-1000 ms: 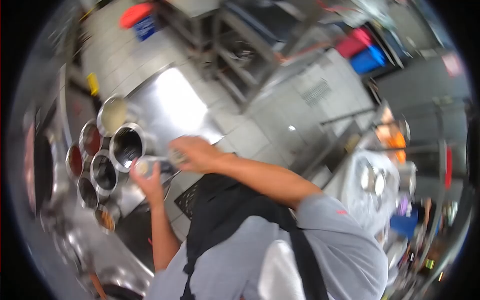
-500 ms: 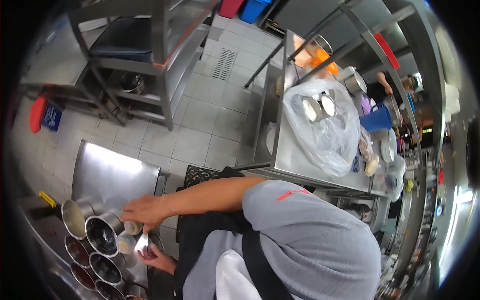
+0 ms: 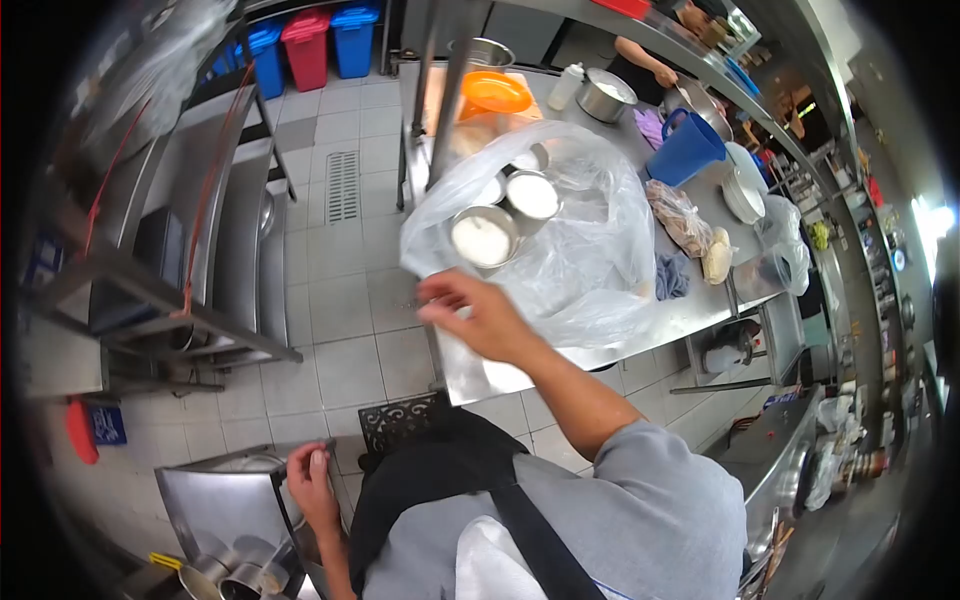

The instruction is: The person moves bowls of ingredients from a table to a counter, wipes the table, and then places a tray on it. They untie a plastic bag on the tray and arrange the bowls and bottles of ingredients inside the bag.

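My right hand point(image 3: 478, 315) is stretched over the near left corner of the steel table point(image 3: 480, 380), fingers apart and holding nothing. Just beyond its fingertips is the edge of a large clear plastic bag point(image 3: 600, 270). Inside the bag's opening stand several metal cups filled with something white, including a near cup point(image 3: 482, 238) and another cup point(image 3: 533, 195). Down at the lower left, my left hand point(image 3: 314, 482) is raised beside a steel counter point(image 3: 215, 505), its fingers loosely bent with nothing visible in them.
Metal pots point(image 3: 250, 578) stand at the bottom left. On the table are an orange bowl point(image 3: 495, 93), a blue jug point(image 3: 687, 150), a pot point(image 3: 606, 95) and a grey cloth point(image 3: 672, 277). A steel rack point(image 3: 235, 235) stands left. Another person's hand point(image 3: 665, 75) is at the far side.
The view has swung toward the table. My right hand has left the pots and reached over to the bag. My left hand has drawn away from the pots; its shiny object no longer shows.
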`<action>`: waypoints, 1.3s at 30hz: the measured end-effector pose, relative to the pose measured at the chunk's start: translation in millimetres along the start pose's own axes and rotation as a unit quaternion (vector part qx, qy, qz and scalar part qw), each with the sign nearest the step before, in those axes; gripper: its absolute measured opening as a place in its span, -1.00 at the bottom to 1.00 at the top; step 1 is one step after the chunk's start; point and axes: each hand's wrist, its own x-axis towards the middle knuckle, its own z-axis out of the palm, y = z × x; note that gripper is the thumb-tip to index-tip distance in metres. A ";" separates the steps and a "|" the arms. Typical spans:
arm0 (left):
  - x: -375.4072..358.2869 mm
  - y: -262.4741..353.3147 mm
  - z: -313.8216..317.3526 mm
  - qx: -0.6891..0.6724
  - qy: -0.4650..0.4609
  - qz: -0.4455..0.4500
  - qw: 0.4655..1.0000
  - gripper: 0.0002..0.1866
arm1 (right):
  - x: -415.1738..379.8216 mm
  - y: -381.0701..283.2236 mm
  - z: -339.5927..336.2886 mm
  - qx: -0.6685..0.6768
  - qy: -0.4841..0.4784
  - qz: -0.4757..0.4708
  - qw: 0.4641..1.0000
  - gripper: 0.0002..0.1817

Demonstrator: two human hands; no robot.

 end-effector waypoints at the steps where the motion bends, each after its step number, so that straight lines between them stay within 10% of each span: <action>1: 17.7 14.1 22.2 0.006 -0.005 0.006 1.000 -0.83 | 0.7 15.1 -28.0 -0.018 0.055 0.021 0.998 -0.69; 7: 88.5 90.7 173.7 0.028 -0.256 0.084 0.963 -0.84 | -7.0 103.2 -122.9 -0.027 0.193 0.133 0.972 -0.75; 13: 140.3 99.1 281.6 0.083 -0.293 0.036 0.952 -0.71 | 0.7 149.5 -124.2 -0.037 0.157 0.186 0.969 -0.71; 22: 179.9 87.1 308.0 0.179 -0.169 0.027 0.969 -0.60 | 14.1 164.7 -105.7 0.020 0.146 0.198 0.969 -0.64; 35: 171.8 69.0 310.9 0.202 -0.248 -0.083 0.944 -0.77 | -2.2 196.2 -123.0 0.116 0.078 0.169 0.976 -0.84; 39: 168.5 65.0 324.0 0.277 -0.253 -0.030 0.927 -0.80 | 24.3 191.2 -148.5 0.135 0.190 0.299 0.925 -0.72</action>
